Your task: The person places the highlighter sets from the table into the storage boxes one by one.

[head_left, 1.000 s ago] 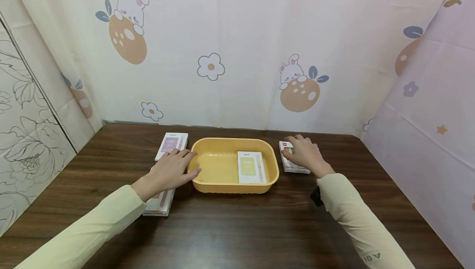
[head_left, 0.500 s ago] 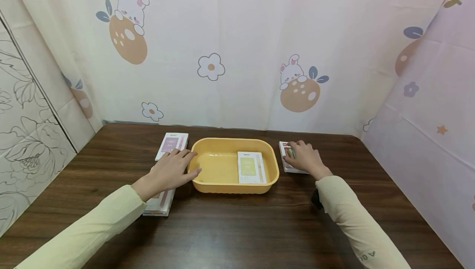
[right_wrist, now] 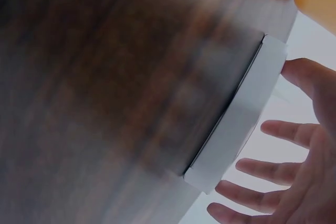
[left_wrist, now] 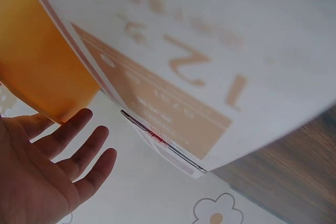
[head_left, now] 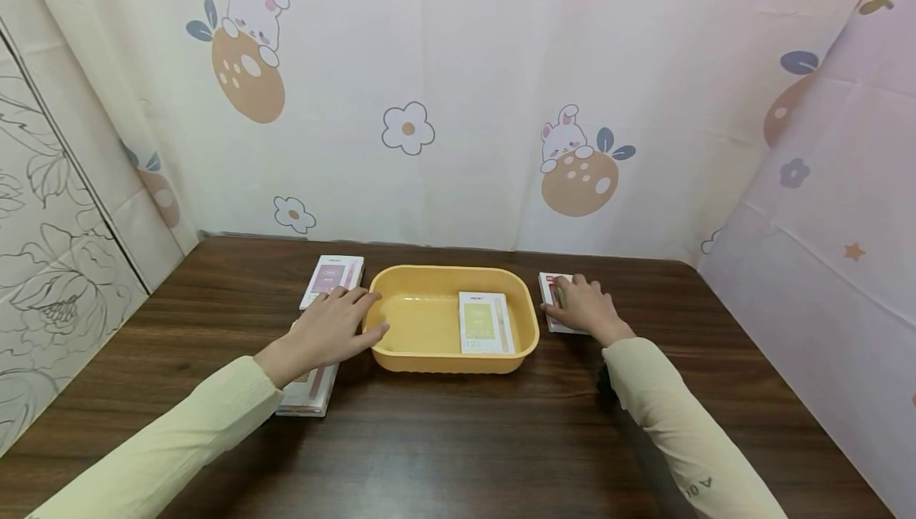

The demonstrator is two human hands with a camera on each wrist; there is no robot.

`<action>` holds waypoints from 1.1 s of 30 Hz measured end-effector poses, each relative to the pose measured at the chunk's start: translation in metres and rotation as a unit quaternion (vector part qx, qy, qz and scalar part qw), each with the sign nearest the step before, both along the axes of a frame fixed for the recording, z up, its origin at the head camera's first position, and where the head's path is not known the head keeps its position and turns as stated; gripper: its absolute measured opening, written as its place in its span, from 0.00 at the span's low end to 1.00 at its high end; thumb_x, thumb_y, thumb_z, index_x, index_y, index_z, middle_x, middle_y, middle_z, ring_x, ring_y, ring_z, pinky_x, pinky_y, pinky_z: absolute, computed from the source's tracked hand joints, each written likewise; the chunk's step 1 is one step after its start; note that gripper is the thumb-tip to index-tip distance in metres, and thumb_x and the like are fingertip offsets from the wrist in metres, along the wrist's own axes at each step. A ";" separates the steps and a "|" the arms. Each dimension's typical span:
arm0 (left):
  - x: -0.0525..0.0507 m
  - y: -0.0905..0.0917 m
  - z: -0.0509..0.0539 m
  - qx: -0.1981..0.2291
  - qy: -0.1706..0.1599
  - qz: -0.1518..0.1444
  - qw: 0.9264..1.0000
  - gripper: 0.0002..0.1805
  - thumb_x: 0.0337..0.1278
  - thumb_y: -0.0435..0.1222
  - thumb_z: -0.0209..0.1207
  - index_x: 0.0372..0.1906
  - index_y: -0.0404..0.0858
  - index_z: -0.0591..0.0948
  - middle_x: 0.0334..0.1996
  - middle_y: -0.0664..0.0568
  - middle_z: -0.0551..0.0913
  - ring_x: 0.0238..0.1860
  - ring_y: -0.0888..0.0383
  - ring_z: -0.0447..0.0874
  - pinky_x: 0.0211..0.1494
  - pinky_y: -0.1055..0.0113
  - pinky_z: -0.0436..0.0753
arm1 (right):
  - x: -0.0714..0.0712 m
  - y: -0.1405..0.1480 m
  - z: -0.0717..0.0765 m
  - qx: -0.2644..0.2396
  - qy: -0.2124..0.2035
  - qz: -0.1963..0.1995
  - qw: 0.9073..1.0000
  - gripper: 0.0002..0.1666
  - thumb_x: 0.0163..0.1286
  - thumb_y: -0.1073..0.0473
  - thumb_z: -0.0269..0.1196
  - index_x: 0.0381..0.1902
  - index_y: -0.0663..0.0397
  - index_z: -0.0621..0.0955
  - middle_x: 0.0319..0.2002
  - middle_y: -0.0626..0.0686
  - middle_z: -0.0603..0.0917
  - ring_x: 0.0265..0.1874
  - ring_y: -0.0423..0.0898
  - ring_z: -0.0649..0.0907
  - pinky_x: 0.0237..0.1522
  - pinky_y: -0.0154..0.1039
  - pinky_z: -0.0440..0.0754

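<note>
My left hand (head_left: 325, 332) is held with spread fingers at the left rim of a yellow tray (head_left: 429, 363); the left wrist view shows its palm holding nothing. A flat white box with a purple panel (head_left: 332, 276) lies beyond that hand, and a stack of white boxes (head_left: 308, 396) lies partly hidden under it. Inside the tray, on its right side, a white box with a green panel (head_left: 479, 324) leans. My right hand (head_left: 583, 308) lies over another flat white box (head_left: 547, 288). In the right wrist view the thumb touches this box (right_wrist: 241, 114), with the fingers extended.
A dark wooden table (head_left: 444, 439) carries everything. Behind it hangs a pale printed curtain (head_left: 472, 177), close to the table's back edge. More fabric (head_left: 809, 265) stands along the right side.
My right hand has lowered slightly over the right-hand box, its thumb coming to the box's near left edge. The left hand, tray and other boxes look unmoved.
</note>
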State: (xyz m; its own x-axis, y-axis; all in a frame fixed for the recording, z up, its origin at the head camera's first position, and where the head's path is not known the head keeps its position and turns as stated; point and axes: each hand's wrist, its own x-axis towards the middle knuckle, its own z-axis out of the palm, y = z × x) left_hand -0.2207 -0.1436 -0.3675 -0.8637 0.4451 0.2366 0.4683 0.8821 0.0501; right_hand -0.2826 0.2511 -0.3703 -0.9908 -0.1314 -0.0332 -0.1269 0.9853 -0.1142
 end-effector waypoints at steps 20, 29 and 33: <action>0.001 0.000 0.000 0.000 0.010 -0.003 1.000 0.31 0.58 0.58 0.45 0.57 0.41 0.73 0.52 0.47 0.78 0.52 0.45 0.74 0.51 0.47 0.72 | -0.006 -0.004 -0.004 -0.029 -0.030 0.003 0.999 0.36 0.64 0.46 0.57 0.65 0.57 0.63 0.55 0.75 0.64 0.45 0.70 0.69 0.37 0.60 0.73; 0.000 0.000 -0.001 0.002 0.010 -0.002 1.000 0.32 0.57 0.59 0.45 0.57 0.41 0.74 0.53 0.47 0.78 0.52 0.45 0.74 0.51 0.47 0.72 | -0.009 -0.005 -0.004 -0.029 -0.030 -0.006 0.999 0.37 0.63 0.47 0.57 0.65 0.57 0.63 0.53 0.75 0.65 0.43 0.70 0.69 0.39 0.62 0.72; 0.000 0.000 -0.001 0.002 0.011 -0.001 1.000 0.32 0.57 0.59 0.45 0.57 0.41 0.74 0.52 0.47 0.78 0.52 0.45 0.75 0.51 0.48 0.73 | -0.009 -0.005 -0.004 -0.032 -0.029 -0.005 0.999 0.37 0.63 0.47 0.57 0.65 0.57 0.63 0.54 0.75 0.65 0.44 0.71 0.69 0.39 0.63 0.71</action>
